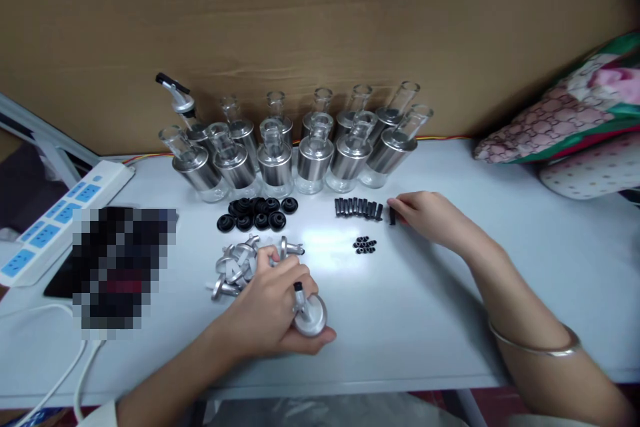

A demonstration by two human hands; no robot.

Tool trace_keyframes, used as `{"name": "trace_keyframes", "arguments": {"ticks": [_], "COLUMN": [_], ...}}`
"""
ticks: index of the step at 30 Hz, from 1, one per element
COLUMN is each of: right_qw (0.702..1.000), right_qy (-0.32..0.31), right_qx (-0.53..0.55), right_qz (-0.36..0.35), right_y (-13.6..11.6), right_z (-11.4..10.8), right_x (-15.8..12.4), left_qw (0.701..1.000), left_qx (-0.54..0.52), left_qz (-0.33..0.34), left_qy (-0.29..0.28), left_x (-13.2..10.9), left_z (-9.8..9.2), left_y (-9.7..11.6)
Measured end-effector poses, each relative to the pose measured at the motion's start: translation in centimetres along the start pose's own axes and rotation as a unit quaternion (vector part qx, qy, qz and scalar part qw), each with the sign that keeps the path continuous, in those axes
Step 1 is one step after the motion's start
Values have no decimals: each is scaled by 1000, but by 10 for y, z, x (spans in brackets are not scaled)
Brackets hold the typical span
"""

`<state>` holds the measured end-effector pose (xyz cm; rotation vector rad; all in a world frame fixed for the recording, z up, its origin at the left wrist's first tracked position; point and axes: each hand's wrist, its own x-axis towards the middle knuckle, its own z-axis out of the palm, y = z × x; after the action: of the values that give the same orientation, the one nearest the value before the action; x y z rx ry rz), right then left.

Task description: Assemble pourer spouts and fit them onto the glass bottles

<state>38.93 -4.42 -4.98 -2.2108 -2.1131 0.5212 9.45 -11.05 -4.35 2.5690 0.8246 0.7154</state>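
My left hand (280, 300) is closed around a silver bottle pourer (311, 315) with a round base and a small black tip on its spout. Other silver pourer parts (235, 265) lie in a loose pile just beyond that hand. At the right end of a row of short black caps (356, 207), my right hand (425, 213) pinches one black cap (392, 216) at the table surface. Small black tips (365, 245) sit in a cluster nearer to me. Black ribbed stoppers (260, 212) are grouped left of the caps.
Glass bottles with steel sleeves (277, 163) stand in two rows along the cardboard wall (320, 33); one carries a fitted pourer (177, 97). A power strip (63, 217), a blurred dark device (115, 267) and white cables occupy the left. A patterned fabric bundle (565, 120) rests at right.
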Motion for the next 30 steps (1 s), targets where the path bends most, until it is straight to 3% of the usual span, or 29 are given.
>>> {"name": "trace_keyframes", "arguments": {"ticks": [5,11,20,30], "right_qw": [999,997,997,999], "right_qy": [1,-66,-60,-28], "right_qx": [-42,-13,-34,-36], "right_qz": [32,-34,-16,4], "right_y": [4,8,10,17], "right_z": [-4,-7,-3,5], "right_x": [-5,-9,-7,-1], "left_qw": [1000,1000,1000,999], "left_qx": [3,2,1,-15], "left_qz": [5,7,-8,-30], "left_qy": [2,10,-16,1], "left_x": [1,1,-1,-3], "left_z": [0,-2,-1,1], "left_y": [-1,0,0,-2]}}
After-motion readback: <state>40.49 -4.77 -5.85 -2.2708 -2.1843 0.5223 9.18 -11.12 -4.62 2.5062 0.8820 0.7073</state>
